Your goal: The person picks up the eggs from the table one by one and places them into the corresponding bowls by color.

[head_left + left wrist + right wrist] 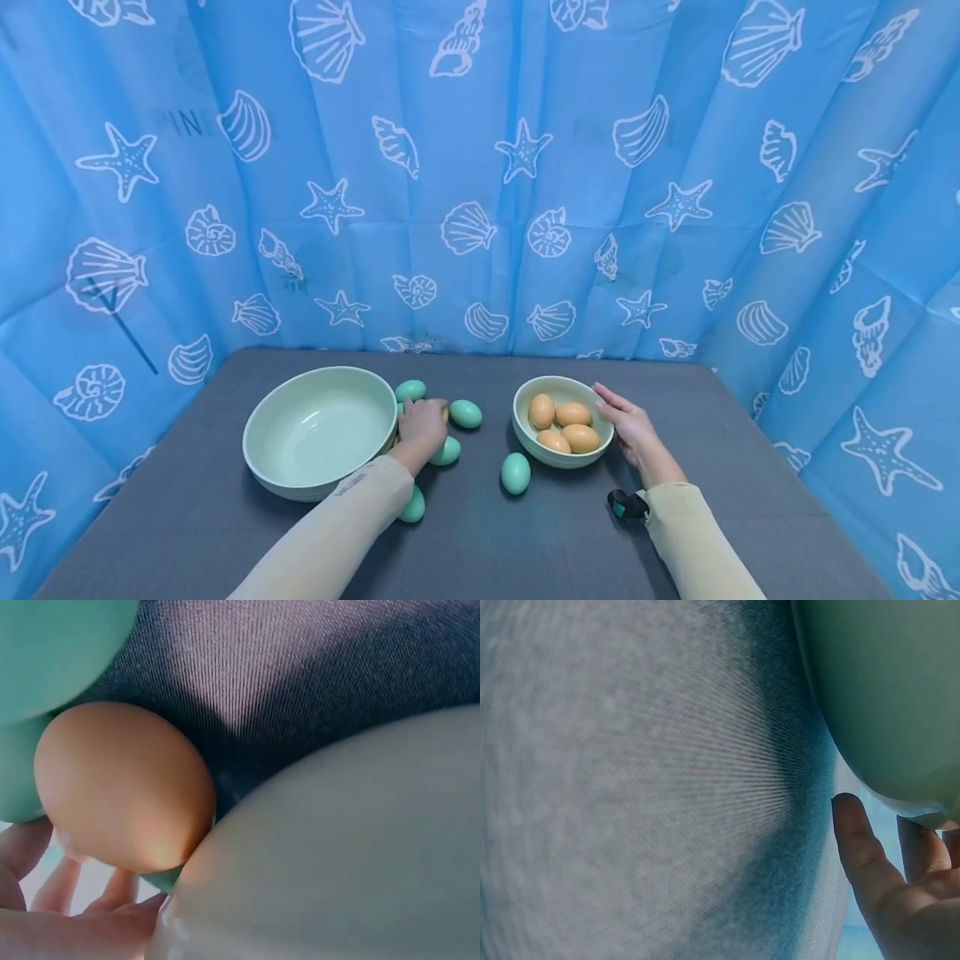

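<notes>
My left hand (pixel 423 429) is down among the eggs beside the large pale green bowl (pixel 279 482). A brown egg (pixel 445 414) shows at its curled fingertips, mostly hidden by the hand. In the left wrist view a brown egg (pixel 124 784) lies against the bowl's outer wall (pixel 337 855), with fingers (pixel 116 889) behind it. Green eggs (pixel 466 414) lie around this hand. At the right, a small pale green bowl (pixel 558 458) holds several brown eggs (pixel 581 438). My right hand (pixel 633 429) touches its right rim with extended fingers (pixel 859 840).
Another green egg (pixel 515 473) lies on the grey tabletop (pixel 555 550) in front of the small bowl, and one (pixel 412 505) is partly behind the left sleeve. A black band (pixel 626 505) is at the right wrist. A blue shell-print curtain (pixel 465 275) hangs behind the table.
</notes>
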Demonstrator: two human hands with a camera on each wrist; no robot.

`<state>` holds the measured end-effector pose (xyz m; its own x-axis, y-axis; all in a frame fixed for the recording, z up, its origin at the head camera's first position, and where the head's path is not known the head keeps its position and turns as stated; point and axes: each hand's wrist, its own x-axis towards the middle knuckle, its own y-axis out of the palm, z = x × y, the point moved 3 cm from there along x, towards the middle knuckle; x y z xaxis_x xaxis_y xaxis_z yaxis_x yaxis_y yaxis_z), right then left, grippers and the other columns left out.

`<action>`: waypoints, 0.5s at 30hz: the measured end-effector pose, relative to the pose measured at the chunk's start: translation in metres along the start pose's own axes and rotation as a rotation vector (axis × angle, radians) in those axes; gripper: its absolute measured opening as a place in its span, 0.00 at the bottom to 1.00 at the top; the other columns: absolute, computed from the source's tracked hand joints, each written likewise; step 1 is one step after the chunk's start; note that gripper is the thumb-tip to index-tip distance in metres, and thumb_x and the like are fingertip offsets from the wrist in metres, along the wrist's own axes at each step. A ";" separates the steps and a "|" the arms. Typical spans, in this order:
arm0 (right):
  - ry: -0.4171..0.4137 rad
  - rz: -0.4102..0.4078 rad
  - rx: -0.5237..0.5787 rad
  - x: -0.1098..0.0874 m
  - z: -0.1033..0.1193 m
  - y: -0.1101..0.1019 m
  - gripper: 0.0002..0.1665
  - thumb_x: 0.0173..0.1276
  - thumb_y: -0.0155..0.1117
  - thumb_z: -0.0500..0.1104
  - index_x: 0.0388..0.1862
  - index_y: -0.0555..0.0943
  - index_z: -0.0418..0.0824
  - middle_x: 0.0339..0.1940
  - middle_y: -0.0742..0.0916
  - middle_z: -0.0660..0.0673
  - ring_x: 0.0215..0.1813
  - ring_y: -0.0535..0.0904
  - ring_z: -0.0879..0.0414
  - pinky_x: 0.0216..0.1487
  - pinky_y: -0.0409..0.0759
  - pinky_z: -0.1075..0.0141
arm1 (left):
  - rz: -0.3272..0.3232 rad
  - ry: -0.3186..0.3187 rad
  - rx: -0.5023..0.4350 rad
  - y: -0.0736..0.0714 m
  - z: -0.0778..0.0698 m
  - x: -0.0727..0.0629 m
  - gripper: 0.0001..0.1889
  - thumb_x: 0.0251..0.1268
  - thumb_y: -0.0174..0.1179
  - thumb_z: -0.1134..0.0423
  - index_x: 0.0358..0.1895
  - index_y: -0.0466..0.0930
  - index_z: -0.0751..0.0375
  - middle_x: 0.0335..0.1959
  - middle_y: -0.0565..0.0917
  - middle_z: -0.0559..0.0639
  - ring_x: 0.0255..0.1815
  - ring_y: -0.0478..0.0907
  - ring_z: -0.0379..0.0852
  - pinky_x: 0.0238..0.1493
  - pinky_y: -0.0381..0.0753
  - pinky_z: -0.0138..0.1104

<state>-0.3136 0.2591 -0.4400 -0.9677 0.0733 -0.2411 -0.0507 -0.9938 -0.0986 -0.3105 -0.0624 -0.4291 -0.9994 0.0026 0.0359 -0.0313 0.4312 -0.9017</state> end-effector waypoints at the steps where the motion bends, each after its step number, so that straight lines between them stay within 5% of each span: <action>1: 0.005 0.000 0.001 0.000 -0.001 0.000 0.31 0.78 0.50 0.44 0.77 0.58 0.44 0.78 0.57 0.41 0.77 0.50 0.41 0.72 0.56 0.45 | -0.001 0.001 0.007 0.000 0.000 0.000 0.20 0.68 0.52 0.72 0.61 0.80 0.56 0.53 0.81 0.59 0.63 0.67 0.63 0.53 0.70 0.54; 7: 0.011 -0.004 0.003 -0.002 0.000 0.001 0.31 0.79 0.49 0.43 0.77 0.58 0.44 0.78 0.56 0.40 0.77 0.50 0.40 0.71 0.57 0.43 | 0.013 0.007 0.013 0.001 0.000 0.002 0.20 0.65 0.60 0.69 0.61 0.79 0.55 0.52 0.80 0.58 0.57 0.71 0.59 0.59 0.67 0.56; 15: -0.017 0.005 0.025 0.000 0.000 -0.001 0.31 0.78 0.51 0.42 0.77 0.58 0.42 0.78 0.56 0.40 0.78 0.48 0.42 0.73 0.53 0.46 | 0.031 0.052 -0.040 -0.001 -0.001 0.000 0.26 0.64 0.64 0.66 0.67 0.73 0.58 0.59 0.78 0.59 0.64 0.69 0.60 0.68 0.55 0.61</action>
<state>-0.3135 0.2596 -0.4400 -0.9719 0.0668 -0.2255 -0.0514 -0.9960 -0.0736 -0.3103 -0.0619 -0.4277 -0.9975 0.0625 0.0317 0.0011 0.4663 -0.8846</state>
